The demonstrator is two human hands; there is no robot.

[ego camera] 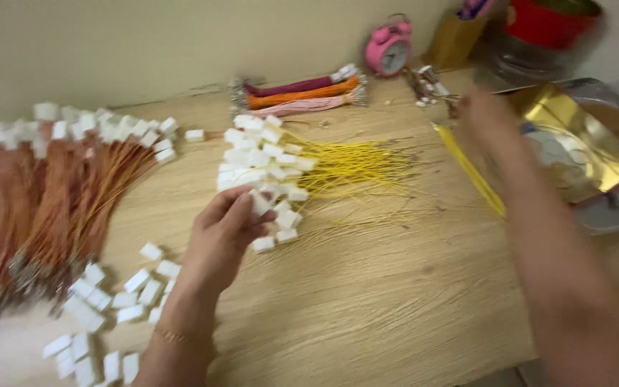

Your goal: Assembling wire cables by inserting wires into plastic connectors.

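While the view is blurred by motion, these points can be read:
Left hand (225,229): fingers closed on a small white connector (259,204), at the near side of the yellow-wire pile (309,168), middle of the wooden table (367,301).
Right hand (485,111): blurred, toward the far right edge; it grips a yellow wire bundle (471,172).
Bundle axis: long axis slants from the hand at the far end toward the near right.
Left edge: orange wires (59,201) with white plugs.
Near left corner: loose white connectors (109,301).
Far edge: pink clock (388,49).
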